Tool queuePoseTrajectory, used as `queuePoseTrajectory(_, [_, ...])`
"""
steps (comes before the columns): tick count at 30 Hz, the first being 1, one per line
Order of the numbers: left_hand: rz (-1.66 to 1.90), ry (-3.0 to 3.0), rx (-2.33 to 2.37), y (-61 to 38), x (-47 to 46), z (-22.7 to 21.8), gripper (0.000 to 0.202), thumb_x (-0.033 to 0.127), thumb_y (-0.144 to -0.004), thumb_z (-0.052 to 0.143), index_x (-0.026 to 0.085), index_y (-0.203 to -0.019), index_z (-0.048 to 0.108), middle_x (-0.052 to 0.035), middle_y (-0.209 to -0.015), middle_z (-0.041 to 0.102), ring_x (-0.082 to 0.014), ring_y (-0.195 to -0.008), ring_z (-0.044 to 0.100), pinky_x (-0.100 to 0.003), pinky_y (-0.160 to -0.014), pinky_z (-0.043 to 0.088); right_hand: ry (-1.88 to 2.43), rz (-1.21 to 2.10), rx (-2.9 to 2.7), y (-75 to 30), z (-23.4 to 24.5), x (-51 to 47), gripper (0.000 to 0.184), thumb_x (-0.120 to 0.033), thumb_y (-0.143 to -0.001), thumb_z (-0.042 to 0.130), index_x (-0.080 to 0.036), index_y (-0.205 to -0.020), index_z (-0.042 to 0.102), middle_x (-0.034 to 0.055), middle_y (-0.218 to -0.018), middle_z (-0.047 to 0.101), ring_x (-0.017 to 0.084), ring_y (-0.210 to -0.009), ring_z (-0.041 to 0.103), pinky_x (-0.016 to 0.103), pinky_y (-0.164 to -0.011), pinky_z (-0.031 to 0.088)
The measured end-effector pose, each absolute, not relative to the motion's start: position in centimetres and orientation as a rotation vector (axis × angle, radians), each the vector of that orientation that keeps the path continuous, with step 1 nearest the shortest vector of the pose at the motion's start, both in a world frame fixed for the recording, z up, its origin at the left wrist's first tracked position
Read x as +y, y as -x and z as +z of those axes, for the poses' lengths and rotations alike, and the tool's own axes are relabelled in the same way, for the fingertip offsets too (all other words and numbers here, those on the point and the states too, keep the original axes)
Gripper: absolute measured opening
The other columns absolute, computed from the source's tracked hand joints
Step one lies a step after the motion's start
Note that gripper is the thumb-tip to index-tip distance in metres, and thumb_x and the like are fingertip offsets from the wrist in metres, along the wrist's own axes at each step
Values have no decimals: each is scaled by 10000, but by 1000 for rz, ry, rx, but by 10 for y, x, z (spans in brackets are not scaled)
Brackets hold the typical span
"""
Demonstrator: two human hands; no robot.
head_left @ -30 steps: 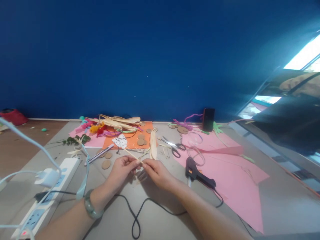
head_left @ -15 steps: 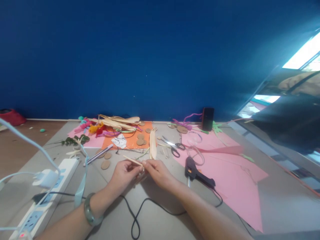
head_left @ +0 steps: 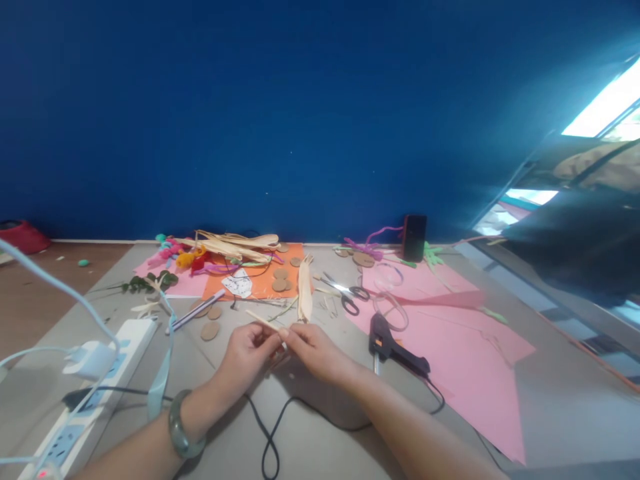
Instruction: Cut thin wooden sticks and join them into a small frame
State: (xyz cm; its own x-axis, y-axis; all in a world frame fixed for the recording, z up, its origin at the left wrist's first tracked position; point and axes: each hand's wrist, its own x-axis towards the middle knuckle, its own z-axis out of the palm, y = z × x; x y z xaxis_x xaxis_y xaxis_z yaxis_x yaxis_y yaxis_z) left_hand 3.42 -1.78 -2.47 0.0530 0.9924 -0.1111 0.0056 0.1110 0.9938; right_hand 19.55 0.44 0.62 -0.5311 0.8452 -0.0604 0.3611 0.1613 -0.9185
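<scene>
My left hand [head_left: 251, 352] and my right hand [head_left: 316, 350] meet at the middle of the table, thumbs and fingertips pinched together. Between them is a thin pale strip [head_left: 262, 321], straw-coloured, whose free end points up and left. My fingers hide the rest of it. Just beyond my right hand lies a folded bundle of pale raffia-like strips [head_left: 305, 291]. A pair of scissors [head_left: 351, 300] with dark handles rests to the right of that bundle. Further right, a black glue gun [head_left: 397, 350] lies with a clear stick at its back.
A white power strip [head_left: 107, 380] with plugs stands at left. A black cable [head_left: 273, 427] loops near my forearms. Pink paper [head_left: 480, 360] covers the right side; orange paper [head_left: 260, 283], brown discs [head_left: 210, 331] and a pen [head_left: 196, 311] lie left. A phone [head_left: 415, 238] leans on the blue wall.
My hands have drawn slightly closer, and my right fingers have shifted a little on the pale strip. The items on the table stay where they were.
</scene>
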Motion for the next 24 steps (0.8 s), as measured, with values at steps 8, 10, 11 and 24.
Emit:
queuePoseTrajectory(8, [1082, -1316, 1197, -31, -22, -19, 283, 391, -759, 644, 113, -716, 676, -43, -602, 671, -127, -546, 580, -199, -515, 437, 1135, 1766, -1733, -199, 9, 5, 486, -555, -840, 444, -165, -550, 435, -55, -479, 360, 63, -436, 271, 214, -430, 189])
queuePoseTrajectory(10, [1072, -1322, 1170, -30, -22, -16, 276, 379, -756, 649, 108, -721, 686, -51, -608, 676, -133, -557, 588, -206, -529, 449, 1127, 1805, -1694, -200, 12, 4, 499, -572, -823, 464, -168, -532, 427, -60, -457, 347, 61, -423, 259, 214, -422, 175])
queuePoseTrajectory(11, [1067, -1329, 1157, -30, -21, -14, 273, 375, -754, 651, 107, -723, 692, -57, -620, 681, -138, -567, 594, -211, -539, 455, 1120, 1827, -1672, -200, 13, 4, 501, -575, -818, 470, -170, -528, 425, -63, -446, 339, 60, -416, 255, 214, -418, 171])
queuePoseTrajectory(24, [1049, -1465, 1159, -22, -18, -5, 249, 362, -774, 637, 129, -690, 654, -37, -630, 645, -118, -588, 547, -207, -570, 440, 1157, 1997, -1428, -203, 20, 4, 499, -551, -816, 482, -176, -499, 396, -84, -400, 271, 47, -373, 191, 210, -390, 104])
